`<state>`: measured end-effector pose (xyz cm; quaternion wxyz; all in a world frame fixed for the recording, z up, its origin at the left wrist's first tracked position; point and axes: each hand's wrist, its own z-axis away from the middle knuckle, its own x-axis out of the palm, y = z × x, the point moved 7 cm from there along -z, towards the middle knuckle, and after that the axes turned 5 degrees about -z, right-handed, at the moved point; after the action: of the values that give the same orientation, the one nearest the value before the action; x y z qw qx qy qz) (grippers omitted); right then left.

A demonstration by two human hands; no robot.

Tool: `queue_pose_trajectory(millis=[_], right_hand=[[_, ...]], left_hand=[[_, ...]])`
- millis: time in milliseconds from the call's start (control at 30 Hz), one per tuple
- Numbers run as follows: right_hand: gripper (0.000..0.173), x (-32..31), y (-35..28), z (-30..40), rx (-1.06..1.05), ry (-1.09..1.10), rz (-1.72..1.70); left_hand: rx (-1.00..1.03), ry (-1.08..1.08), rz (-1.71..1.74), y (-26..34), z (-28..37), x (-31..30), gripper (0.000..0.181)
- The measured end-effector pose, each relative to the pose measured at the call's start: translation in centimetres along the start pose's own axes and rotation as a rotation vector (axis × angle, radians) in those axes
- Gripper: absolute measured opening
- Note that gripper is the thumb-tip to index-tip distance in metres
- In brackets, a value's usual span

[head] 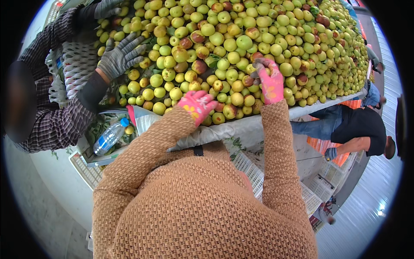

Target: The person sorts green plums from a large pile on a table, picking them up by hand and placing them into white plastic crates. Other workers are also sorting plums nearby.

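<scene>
A large heap of green and reddish-brown jujube-like fruit (223, 64) covers the table before me. My left hand (199, 105), in a pink flowered glove, lies palm down over fruit at the near edge; what is under its fingers is hidden. Farther right, my right hand (269, 77), in a matching glove with grey fingertips, reaches into the heap. Its fingers are bent down beside a reddish fruit (247, 81); whether they grip any fruit is not clear.
A co-worker's grey-gloved hand (122, 56) rests on the heap at left, near white foam netting (79, 66). A plastic bottle (110, 137) lies in a leaf-filled tray (97, 162). A cloth-covered rim (226, 132) edges the heap. White crates (255, 171) and another person (359, 129) are at right.
</scene>
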<state>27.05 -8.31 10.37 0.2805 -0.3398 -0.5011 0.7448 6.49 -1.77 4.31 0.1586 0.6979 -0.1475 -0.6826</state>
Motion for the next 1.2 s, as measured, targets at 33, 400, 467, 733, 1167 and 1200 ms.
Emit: queue_pose_trajectory(millis=[33, 400, 467, 733, 1167, 1200], right_hand=[[0.024, -0.2, 0.5, -0.2, -0.038, 0.002, 0.165], [0.047, 4.5, 7.8, 4.6, -0.194, -0.25, 0.935], [0.042, 5.9, 7.6, 6.1, -0.159, -0.496, 0.879], [0.033, 5.6, -2.7, -3.1, -0.537, -0.201, 0.615], [0.052, 12.3, -1.5, -5.0, -0.564, -0.457, 1.267], [0.059, 12.4, -0.2, -4.4, -0.37, -0.566, 1.058]], left_hand=[[0.031, 0.059, -0.036, 0.4, -0.8, 0.0, 0.042], [0.002, -0.062, -0.158, -3.8, -1.7, 0.1, 0.026], [-0.048, -0.201, -0.164, -4.3, -0.4, -0.5, 0.035], [-0.107, 0.051, 0.028, -3.0, 4.1, -1.2, 0.047], [-0.291, 0.505, 0.131, -12.1, -5.2, -10.2, 0.055], [-0.29, 0.498, 0.145, -13.1, -6.4, -9.9, 0.051]])
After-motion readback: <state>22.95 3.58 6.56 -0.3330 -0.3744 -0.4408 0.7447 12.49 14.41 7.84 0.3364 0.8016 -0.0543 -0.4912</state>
